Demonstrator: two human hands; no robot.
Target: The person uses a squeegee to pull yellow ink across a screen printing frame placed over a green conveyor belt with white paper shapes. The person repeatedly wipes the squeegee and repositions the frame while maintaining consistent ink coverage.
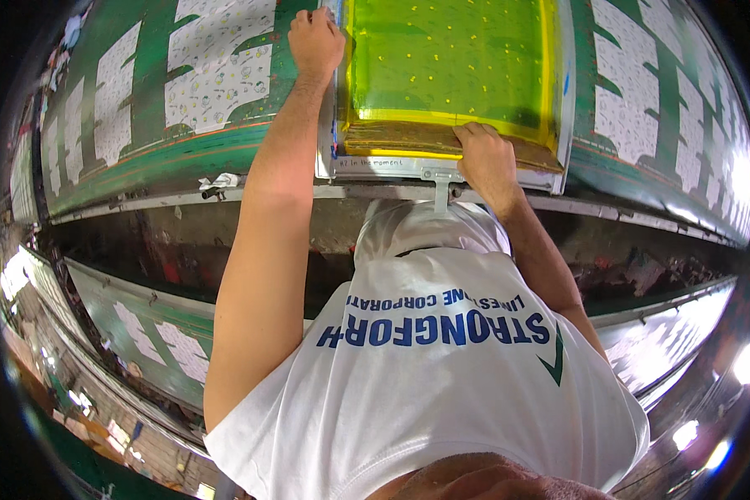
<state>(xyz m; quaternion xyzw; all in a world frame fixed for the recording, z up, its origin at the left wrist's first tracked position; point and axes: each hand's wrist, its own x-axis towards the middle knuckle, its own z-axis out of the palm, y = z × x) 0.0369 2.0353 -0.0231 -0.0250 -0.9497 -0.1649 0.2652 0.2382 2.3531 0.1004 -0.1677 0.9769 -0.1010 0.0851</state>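
Silkscreen [450, 67] is right up front, top center of the view, sitting over the long green worktop [150, 62]. Mesh is a loud yellow-green with little yellow specks all over it, bordered in brighter yellow, all inside a silvery metal frame [565, 92] with some handwriting on the near edge.

Left hand [315, 40] is way up at the frame's left side, fingers curled in and closed on that edge. Right hand [485, 152] is at the near edge, fingers bent over a brown strip [408, 140] that runs across the bottom of the mesh. Can't tell if it's gripping the strip or the frame, since the underside of the hand is hidden. A metal bracket [442, 177] sticks out just left of that wrist.

White fabric pieces with small printed motifs lie on both sides, a left batch [221, 79] and a right batch [625, 96]. Crumpled white scrap [222, 181] by the near rail [575, 202]. Lower left there's another green surface [100, 287] with more pale pieces [183, 350], and the person's white shirt [425, 383] fills the lower middle.
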